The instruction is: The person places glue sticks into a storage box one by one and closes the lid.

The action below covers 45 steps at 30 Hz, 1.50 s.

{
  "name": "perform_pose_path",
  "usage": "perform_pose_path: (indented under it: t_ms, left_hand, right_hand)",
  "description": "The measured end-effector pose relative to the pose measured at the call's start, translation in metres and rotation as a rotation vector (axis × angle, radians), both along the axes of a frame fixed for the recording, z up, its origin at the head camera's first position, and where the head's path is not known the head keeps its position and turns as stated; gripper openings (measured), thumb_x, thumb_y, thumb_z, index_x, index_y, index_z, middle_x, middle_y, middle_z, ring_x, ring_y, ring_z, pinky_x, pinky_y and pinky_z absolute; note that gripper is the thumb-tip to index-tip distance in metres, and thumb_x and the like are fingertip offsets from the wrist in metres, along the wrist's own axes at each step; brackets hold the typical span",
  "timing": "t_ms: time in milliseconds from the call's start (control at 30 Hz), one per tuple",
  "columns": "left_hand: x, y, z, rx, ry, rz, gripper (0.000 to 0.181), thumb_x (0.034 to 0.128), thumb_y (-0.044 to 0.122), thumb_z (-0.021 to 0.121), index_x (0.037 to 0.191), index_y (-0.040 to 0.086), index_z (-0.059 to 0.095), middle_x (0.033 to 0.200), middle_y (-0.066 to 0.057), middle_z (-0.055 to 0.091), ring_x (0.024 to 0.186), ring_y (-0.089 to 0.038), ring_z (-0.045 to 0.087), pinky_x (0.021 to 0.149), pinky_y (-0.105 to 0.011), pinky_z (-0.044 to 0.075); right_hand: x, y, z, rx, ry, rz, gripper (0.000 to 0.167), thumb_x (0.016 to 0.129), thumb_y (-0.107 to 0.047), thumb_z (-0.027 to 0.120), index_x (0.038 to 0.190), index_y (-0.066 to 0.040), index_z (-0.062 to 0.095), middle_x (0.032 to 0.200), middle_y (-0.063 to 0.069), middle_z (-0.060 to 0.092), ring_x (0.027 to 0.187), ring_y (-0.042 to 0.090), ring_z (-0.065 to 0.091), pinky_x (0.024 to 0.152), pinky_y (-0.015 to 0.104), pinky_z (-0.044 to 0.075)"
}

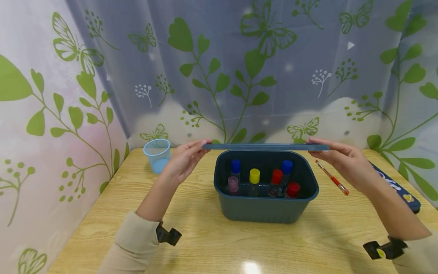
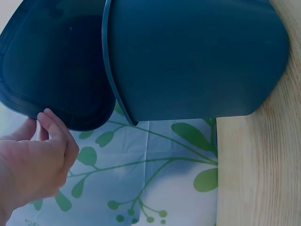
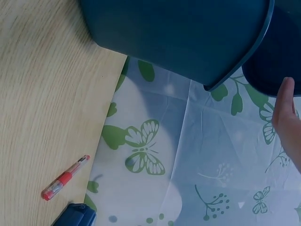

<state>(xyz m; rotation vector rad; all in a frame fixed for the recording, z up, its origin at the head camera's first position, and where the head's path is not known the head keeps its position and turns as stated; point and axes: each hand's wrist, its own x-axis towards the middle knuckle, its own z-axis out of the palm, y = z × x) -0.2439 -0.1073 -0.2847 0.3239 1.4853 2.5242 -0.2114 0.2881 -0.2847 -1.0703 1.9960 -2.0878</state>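
Both hands hold a flat dark blue-green lid (image 1: 265, 147) by its two ends, level above the back rim of a matching box (image 1: 263, 209). My left hand (image 1: 184, 161) pinches the lid's left end between thumb and fingers, also visible in the left wrist view. At the right end, my right hand (image 1: 352, 163) grips the lid between thumb and fingers. Inside the box stand several small bottles, among them one with a yellow cap (image 1: 254, 176), a red-capped one (image 1: 277, 176) and a blue-capped one (image 1: 235, 166). A small pink container (image 1: 233, 184) stands among them.
On the wooden table (image 1: 191, 236), a light blue clear cup (image 1: 158, 154) stands behind my left hand. A red pen (image 1: 332, 177) lies right of the box, and a dark blue patterned case (image 1: 397, 186) lies beyond my right forearm. A printed curtain (image 1: 219, 114) hangs behind the table.
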Motion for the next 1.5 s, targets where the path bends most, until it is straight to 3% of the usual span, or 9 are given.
perform_pose_path:
  t_ms: [233, 467, 600, 733, 967, 1100, 1267, 1400, 1500]
  left_hand:
    - [0.000, 0.005, -0.003, -0.088, 0.017, 0.032, 0.029, 0.0950, -0.003, 0.046, 0.083, 0.008, 0.070, 0.099, -0.006, 0.061, 0.094, -0.013, 0.058, 0.100, -0.031, 0.033]
    - [-0.001, 0.008, -0.009, -0.263, 0.055, 0.051, 0.015, 0.0929, 0.001, 0.052, 0.103, -0.003, 0.063, 0.113, -0.011, 0.056, 0.110, -0.021, 0.051, 0.097, -0.031, 0.036]
    - [0.000, 0.010, -0.011, -0.366, 0.089, 0.076, 0.026, 0.0914, 0.003, 0.056, 0.113, -0.011, 0.058, 0.117, -0.014, 0.055, 0.113, -0.023, 0.049, 0.095, -0.032, 0.039]
    - [0.002, 0.012, -0.013, -0.488, 0.113, 0.102, 0.025, 0.0902, 0.005, 0.059, 0.111, -0.008, 0.061, 0.118, -0.013, 0.056, 0.109, -0.023, 0.052, 0.093, -0.033, 0.041]
    - [0.001, 0.015, -0.019, -0.738, 0.156, 0.171, 0.022, 0.0847, 0.018, 0.068, 0.105, 0.008, 0.069, 0.117, -0.003, 0.057, 0.096, -0.019, 0.059, 0.078, -0.033, 0.046]
    - [0.004, 0.020, -0.023, -0.837, 0.215, 0.206, 0.023, 0.0828, 0.020, 0.071, 0.104, 0.013, 0.068, 0.122, -0.002, 0.052, 0.095, -0.020, 0.057, 0.068, -0.033, 0.048]
    - [0.007, 0.030, -0.030, -0.891, 0.310, 0.315, 0.021, 0.0814, 0.018, 0.072, 0.101, 0.013, 0.067, 0.117, -0.003, 0.051, 0.084, -0.020, 0.055, 0.064, -0.031, 0.049]
    - [0.008, 0.038, -0.038, -0.869, 0.434, 0.417, 0.018, 0.0825, 0.009, 0.070, 0.100, 0.007, 0.066, 0.106, -0.008, 0.053, 0.080, -0.023, 0.053, 0.067, -0.032, 0.047]
    - [0.009, 0.044, -0.045, -0.857, 0.491, 0.466, 0.016, 0.0837, 0.005, 0.067, 0.099, 0.004, 0.066, 0.107, -0.009, 0.053, 0.084, -0.022, 0.050, 0.070, -0.032, 0.043]
  right_hand:
    - [0.001, -0.008, -0.003, 0.009, -0.073, -0.139, 0.033, 0.101, -0.007, 0.034, 0.120, 0.008, 0.057, 0.122, 0.002, 0.056, 0.104, 0.011, 0.054, 0.085, 0.016, 0.041]
    - [0.002, -0.011, -0.006, 0.031, -0.139, -0.251, 0.031, 0.099, -0.015, 0.045, 0.114, 0.006, 0.062, 0.116, -0.002, 0.060, 0.105, 0.007, 0.055, 0.082, 0.017, 0.045]
    - [0.002, -0.014, -0.008, 0.178, -0.125, -0.383, 0.032, 0.098, -0.020, 0.048, 0.117, 0.000, 0.062, 0.116, -0.008, 0.058, 0.105, 0.002, 0.053, 0.080, 0.016, 0.046]
    - [0.002, -0.016, -0.011, 0.325, -0.102, -0.479, 0.035, 0.097, -0.024, 0.050, 0.121, -0.001, 0.060, 0.121, -0.010, 0.053, 0.116, 0.007, 0.045, 0.081, 0.016, 0.045]
    - [0.002, -0.020, -0.014, 0.443, -0.074, -0.524, 0.039, 0.095, -0.028, 0.053, 0.123, -0.002, 0.058, 0.134, 0.009, 0.047, 0.122, 0.015, 0.041, 0.080, 0.013, 0.044]
    - [0.004, -0.025, -0.017, 0.452, -0.063, -0.556, 0.038, 0.093, -0.027, 0.056, 0.123, -0.003, 0.058, 0.133, 0.005, 0.048, 0.121, 0.012, 0.041, 0.080, 0.012, 0.043]
    - [0.008, -0.033, -0.023, 0.450, 0.009, -0.606, 0.037, 0.093, -0.023, 0.057, 0.124, -0.002, 0.057, 0.135, 0.005, 0.047, 0.116, 0.007, 0.045, 0.078, 0.011, 0.043]
    - [0.010, -0.041, -0.028, 0.487, 0.099, -0.682, 0.035, 0.092, -0.016, 0.058, 0.124, -0.003, 0.058, 0.135, 0.008, 0.046, 0.119, 0.020, 0.045, 0.073, 0.010, 0.044]
    - [0.011, -0.044, -0.032, 0.512, 0.139, -0.734, 0.032, 0.092, -0.012, 0.057, 0.123, -0.003, 0.059, 0.135, 0.008, 0.046, 0.109, 0.027, 0.051, 0.060, 0.012, 0.043]
